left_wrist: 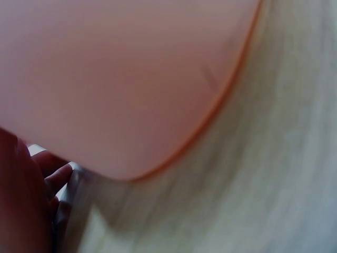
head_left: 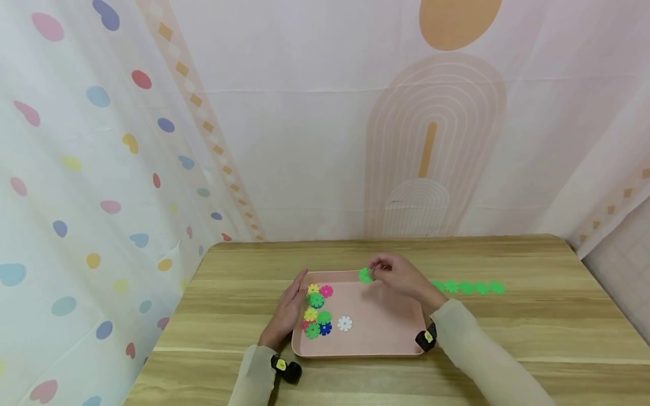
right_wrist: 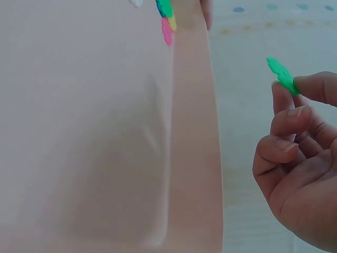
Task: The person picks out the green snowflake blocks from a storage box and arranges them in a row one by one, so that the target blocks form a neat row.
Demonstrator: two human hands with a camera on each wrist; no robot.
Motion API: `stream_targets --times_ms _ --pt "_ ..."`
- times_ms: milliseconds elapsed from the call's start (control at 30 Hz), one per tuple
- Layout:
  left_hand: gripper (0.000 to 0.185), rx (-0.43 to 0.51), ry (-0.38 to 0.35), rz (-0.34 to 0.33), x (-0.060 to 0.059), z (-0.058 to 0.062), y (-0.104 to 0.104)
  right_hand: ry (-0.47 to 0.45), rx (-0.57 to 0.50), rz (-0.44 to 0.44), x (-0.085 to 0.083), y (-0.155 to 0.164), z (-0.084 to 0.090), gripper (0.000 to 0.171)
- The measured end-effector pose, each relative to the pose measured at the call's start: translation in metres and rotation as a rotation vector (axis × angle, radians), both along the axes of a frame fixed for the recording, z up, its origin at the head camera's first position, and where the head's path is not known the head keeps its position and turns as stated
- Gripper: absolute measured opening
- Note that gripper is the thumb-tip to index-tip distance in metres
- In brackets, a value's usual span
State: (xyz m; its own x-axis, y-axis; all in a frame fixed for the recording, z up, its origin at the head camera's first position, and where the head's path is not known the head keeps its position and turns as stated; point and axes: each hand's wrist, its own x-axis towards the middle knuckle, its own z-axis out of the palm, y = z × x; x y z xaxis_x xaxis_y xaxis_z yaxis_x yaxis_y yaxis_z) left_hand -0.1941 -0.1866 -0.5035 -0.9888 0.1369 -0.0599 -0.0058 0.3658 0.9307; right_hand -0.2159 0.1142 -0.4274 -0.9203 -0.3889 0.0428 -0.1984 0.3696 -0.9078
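Between thumb and forefinger, my right hand point(head_left: 398, 276) pinches a green notched plastic disc point(right_wrist: 283, 75). In the head view this hand is over the far rim of the shallow pink tray point(head_left: 376, 354). Along the tray's left side lies my left hand point(head_left: 288, 310), fingers extended against the rim. Inside the tray's left part is a cluster of notched discs, among them a yellow disc point(head_left: 310, 314), a pink disc point(head_left: 327, 291) and a dark blue disc point(head_left: 325, 328). A white disc point(head_left: 345, 323) lies apart, to the right of the cluster.
To the right of the tray, several green discs point(head_left: 466, 287) lie in a row on the wooden table point(head_left: 518, 344), partly behind my right wrist. A patterned curtain point(head_left: 315, 141) hangs behind the table's far edge.
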Motion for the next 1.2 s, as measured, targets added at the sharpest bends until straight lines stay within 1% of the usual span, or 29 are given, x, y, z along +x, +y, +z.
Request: stream_targets --times_ms 167,433,733,900,1200 --pt "0.053 0.003 0.006 -0.004 0.000 0.000 0.002 -0.021 -0.003 -0.008 0.005 0.023 0.004 0.012" --pt "0.053 -0.005 0.006 -0.013 -0.002 -0.001 0.000 -0.025 -0.004 -0.047 0.015 0.063 0.011 0.017" --pt "0.053 -0.006 -0.004 -0.007 -0.001 -0.003 -0.001 -0.020 0.012 -0.136 0.026 0.106 0.012 0.020" --pt "0.053 -0.013 0.001 -0.010 -0.002 -0.003 -0.001 -0.010 0.041 -0.192 0.032 0.132 0.011 0.023" --pt "0.053 -0.022 -0.001 -0.017 -0.002 -0.003 0.000 0.007 0.091 -0.285 0.044 0.176 0.003 0.029"
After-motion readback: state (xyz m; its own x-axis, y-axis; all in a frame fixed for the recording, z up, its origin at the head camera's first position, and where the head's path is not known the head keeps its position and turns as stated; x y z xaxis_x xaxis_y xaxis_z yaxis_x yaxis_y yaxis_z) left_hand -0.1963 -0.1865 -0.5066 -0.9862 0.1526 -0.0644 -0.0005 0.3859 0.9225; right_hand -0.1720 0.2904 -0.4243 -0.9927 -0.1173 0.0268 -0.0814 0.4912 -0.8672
